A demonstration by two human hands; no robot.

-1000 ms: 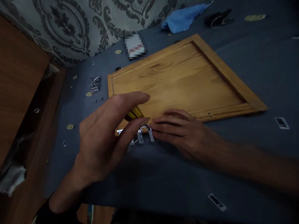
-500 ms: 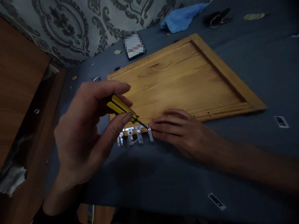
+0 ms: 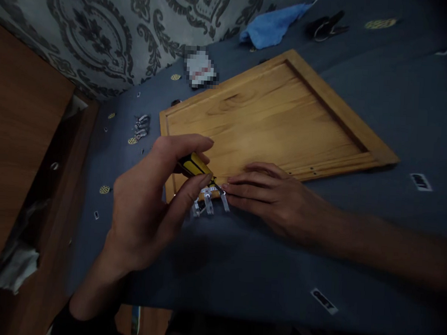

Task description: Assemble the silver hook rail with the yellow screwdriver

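Note:
My left hand (image 3: 142,208) is closed around the handle of a yellow and black screwdriver (image 3: 196,167). The screwdriver points down and to the right, its tip at a small silvery metal piece (image 3: 225,200) on the near edge of a framed wooden panel (image 3: 263,119). Several similar metal pieces (image 3: 208,201) sit in a row along that edge, partly hidden behind my left thumb. My right hand (image 3: 270,195) lies with its fingers stretched out over the panel's edge, fingertips right beside the screwdriver tip. Whether those fingertips press on the metal piece is hard to see.
Loose silvery metal parts (image 3: 141,126) lie left of the panel. Behind it are a blurred-out box (image 3: 199,69), a blue cloth (image 3: 274,25) and a dark tool (image 3: 326,27). A patterned wall (image 3: 92,30) and brown wooden furniture (image 3: 22,142) border the dark blue cloth surface (image 3: 248,269).
My left hand has shifted right with the screwdriver, whose handle now stands closer to the right hand. Loose metal parts on the left have come into view. My right hand has stayed in place.

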